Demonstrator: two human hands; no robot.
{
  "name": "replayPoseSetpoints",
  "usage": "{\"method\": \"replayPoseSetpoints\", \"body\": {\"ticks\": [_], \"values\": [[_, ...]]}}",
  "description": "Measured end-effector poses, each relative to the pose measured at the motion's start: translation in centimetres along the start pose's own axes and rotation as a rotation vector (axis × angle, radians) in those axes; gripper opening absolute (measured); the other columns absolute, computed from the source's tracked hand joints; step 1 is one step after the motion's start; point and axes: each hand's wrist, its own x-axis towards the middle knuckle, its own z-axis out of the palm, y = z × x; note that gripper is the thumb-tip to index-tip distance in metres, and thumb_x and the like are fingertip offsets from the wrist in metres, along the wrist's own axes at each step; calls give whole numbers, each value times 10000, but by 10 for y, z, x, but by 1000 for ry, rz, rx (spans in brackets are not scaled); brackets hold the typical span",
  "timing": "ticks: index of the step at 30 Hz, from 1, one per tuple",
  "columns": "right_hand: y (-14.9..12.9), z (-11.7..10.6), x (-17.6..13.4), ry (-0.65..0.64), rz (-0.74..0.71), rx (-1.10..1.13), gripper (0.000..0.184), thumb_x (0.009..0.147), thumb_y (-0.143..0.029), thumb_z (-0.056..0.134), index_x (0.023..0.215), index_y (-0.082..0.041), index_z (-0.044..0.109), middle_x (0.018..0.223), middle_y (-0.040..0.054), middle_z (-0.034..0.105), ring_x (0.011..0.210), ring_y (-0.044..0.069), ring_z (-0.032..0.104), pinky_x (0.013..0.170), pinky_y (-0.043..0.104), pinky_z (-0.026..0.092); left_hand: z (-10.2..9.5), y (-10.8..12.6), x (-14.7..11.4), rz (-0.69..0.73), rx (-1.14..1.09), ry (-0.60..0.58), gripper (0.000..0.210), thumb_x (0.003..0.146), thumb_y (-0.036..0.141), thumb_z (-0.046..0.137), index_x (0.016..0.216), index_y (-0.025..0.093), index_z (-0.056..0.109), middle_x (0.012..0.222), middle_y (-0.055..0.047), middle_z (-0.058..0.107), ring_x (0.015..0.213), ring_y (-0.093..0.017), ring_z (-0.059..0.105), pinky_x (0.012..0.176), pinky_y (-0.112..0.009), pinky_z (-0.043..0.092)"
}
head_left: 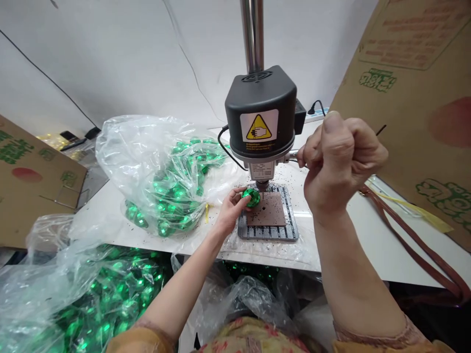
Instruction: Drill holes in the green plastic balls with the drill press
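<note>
My left hand (231,208) pinches a shiny green faceted ball (251,197) between thumb and fingers. It holds the ball just left of the thin bit under the chuck (262,186) of a small black drill press (260,115). Below lies a brown board (272,215) with a dark hole, set on the slotted metal base (294,230). My right hand (344,162) is closed in a fist around the feed handle (293,155) at the machine's right side; most of the handle is hidden by the fingers.
A clear plastic bag (128,147) of green balls lies left on the white table (117,233). Another bag (37,279) of them sits lower left. Cardboard boxes (412,108) flank both sides. A brown strap (412,245) hangs over the right edge. Dark shavings litter the table around the base.
</note>
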Motion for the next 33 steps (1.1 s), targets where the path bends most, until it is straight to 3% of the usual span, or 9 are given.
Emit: {"method": "replayPoseSetpoints", "body": {"ticks": [7, 16, 23, 29, 33], "values": [[2, -2, 0, -17, -20, -33, 452, 945, -300, 604, 583, -219, 345, 486, -54, 312, 432, 60, 339, 445, 279, 283, 0, -16, 6, 174, 196, -54, 533, 705, 440, 894, 1111, 192, 653, 1021, -52, 724, 876, -164, 662, 765, -279, 528], [3, -1, -1, 0, 8, -23, 463, 935, -362, 614, 587, -222, 343, 490, -45, 303, 438, 84, 316, 458, 314, 271, 2, -23, 6, 269, 429, -107, 556, 736, 369, 869, 1222, 203, 658, 987, -46, 716, 854, -179, 644, 775, -306, 523], [2, -2, -2, -23, 2, -139, 489, 953, -445, 566, 606, -237, 292, 493, -40, 293, 441, 100, 316, 454, 333, 308, 10, -26, 0, 484, 583, -105, 496, 746, 319, 871, 1185, 221, 661, 1162, -85, 667, 1068, -257, 639, 949, -407, 522], [1, -3, -1, -25, 24, -109, 487, 938, -424, 596, 591, -243, 307, 482, -40, 281, 429, 103, 316, 434, 340, 298, 21, -36, -5, 453, 557, -107, 493, 779, 268, 835, 1230, 234, 642, 1235, -87, 698, 1187, -296, 642, 1051, -473, 497], [2, -5, 0, -39, -7, -109, 477, 948, -390, 585, 597, -237, 301, 482, -43, 273, 429, 97, 318, 432, 328, 300, 23, -36, -7, 384, 529, -76, 544, 759, 282, 857, 1249, 230, 629, 1243, -88, 700, 1160, -291, 660, 1041, -461, 505]]}}
